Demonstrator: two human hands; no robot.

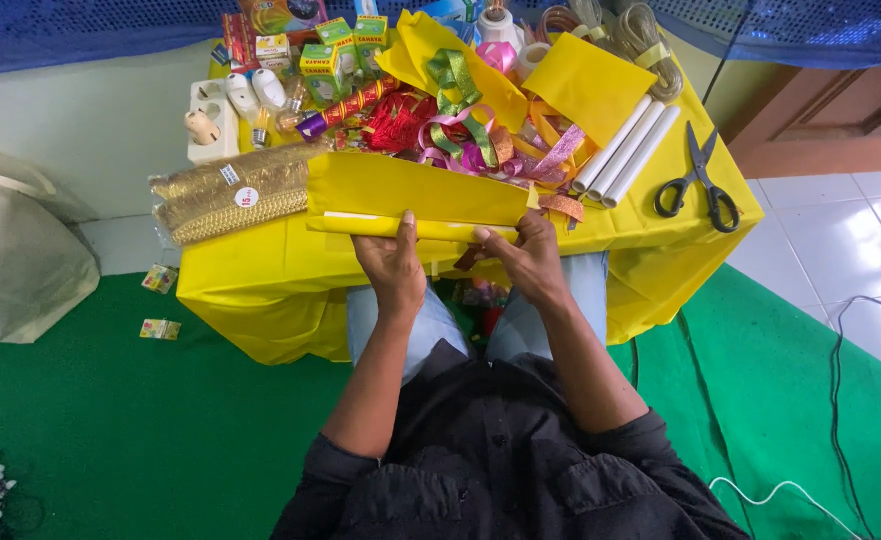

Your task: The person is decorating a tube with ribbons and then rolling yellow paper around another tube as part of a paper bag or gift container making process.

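The yellow paper sheet [415, 190] lies at the near edge of the surface [260, 275], long axis left-right; left hand [392, 262] and right hand [526, 255] fingers pinch its folded edge, both equally near.

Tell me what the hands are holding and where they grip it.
Both hands hold a folded yellow paper sheet by its near edge: left hand near the middle of that edge, right hand toward its right end.
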